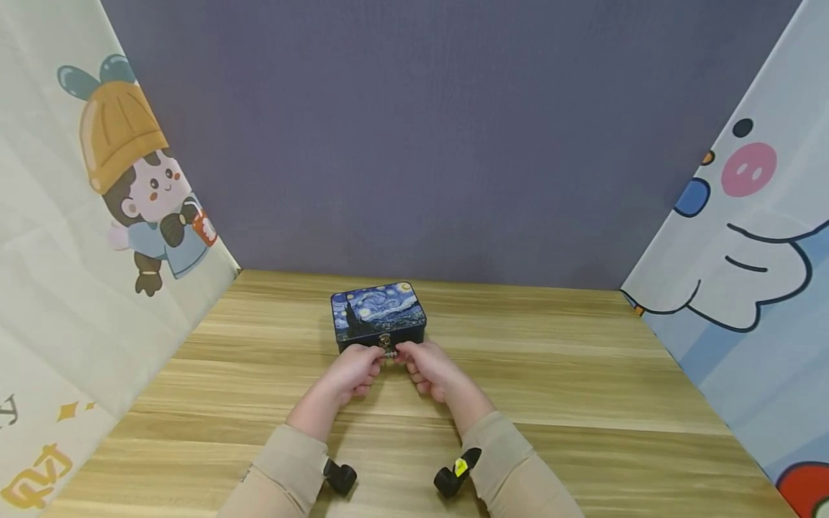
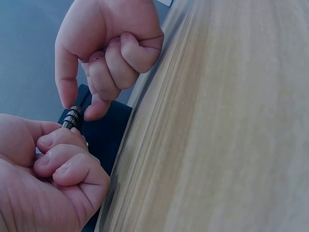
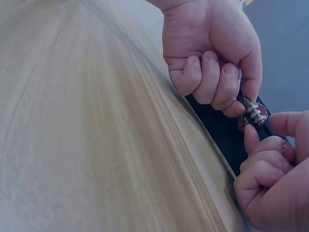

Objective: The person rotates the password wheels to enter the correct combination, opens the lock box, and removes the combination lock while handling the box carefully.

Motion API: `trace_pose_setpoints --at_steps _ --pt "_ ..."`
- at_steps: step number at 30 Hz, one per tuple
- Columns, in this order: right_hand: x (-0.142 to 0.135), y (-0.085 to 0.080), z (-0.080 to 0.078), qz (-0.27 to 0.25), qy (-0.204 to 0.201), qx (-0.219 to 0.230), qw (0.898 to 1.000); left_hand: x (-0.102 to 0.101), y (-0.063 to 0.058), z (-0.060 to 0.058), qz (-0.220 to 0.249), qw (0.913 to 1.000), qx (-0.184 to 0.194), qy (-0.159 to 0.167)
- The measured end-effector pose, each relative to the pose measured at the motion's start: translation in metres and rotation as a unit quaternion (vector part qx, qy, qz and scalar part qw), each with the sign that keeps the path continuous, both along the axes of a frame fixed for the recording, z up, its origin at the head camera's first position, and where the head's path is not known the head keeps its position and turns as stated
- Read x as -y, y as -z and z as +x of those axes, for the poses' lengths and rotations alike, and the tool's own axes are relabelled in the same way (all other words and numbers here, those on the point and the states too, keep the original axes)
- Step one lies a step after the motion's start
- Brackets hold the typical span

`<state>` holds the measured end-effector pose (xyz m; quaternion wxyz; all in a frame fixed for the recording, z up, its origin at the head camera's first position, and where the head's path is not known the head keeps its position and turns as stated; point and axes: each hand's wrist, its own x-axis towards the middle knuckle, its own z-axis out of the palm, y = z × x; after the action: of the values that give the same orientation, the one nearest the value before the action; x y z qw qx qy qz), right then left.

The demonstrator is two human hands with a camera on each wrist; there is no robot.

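A tin box (image 1: 378,311) with a painted starry night sky on its lid stands closed on the table, a metal clasp (image 1: 385,339) on its front. At the clasp is a small combination padlock (image 3: 255,113) with several number dials. My left hand (image 1: 355,370) pinches one end of it between thumb and forefinger, other fingers curled into the palm. From the opposite side my right hand (image 1: 432,368) has thumb and forefinger at the dials, one on each side, its other fingers folded. In the left wrist view the padlock (image 2: 72,116) sits between both hands, partly covered by fingers.
The box stands toward the back of the wood-grain table (image 1: 550,374), in front of a grey-blue panel (image 1: 427,144). Cartoon-printed cloths hang at the left (image 1: 52,288) and right (image 1: 712,345). Black wrist cameras (image 1: 340,477) sit by both sleeves.
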<state>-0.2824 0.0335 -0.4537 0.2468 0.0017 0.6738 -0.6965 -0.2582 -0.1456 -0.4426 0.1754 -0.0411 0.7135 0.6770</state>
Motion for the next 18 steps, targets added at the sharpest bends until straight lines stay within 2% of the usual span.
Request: trace_pose_setpoints --at_steps 18 --pt "-0.008 -0.0021 -0.0015 0.033 0.02 -0.018 0.999 -0.0014 0.0017 0.0004 0.001 1.0 -0.005 -0.004"
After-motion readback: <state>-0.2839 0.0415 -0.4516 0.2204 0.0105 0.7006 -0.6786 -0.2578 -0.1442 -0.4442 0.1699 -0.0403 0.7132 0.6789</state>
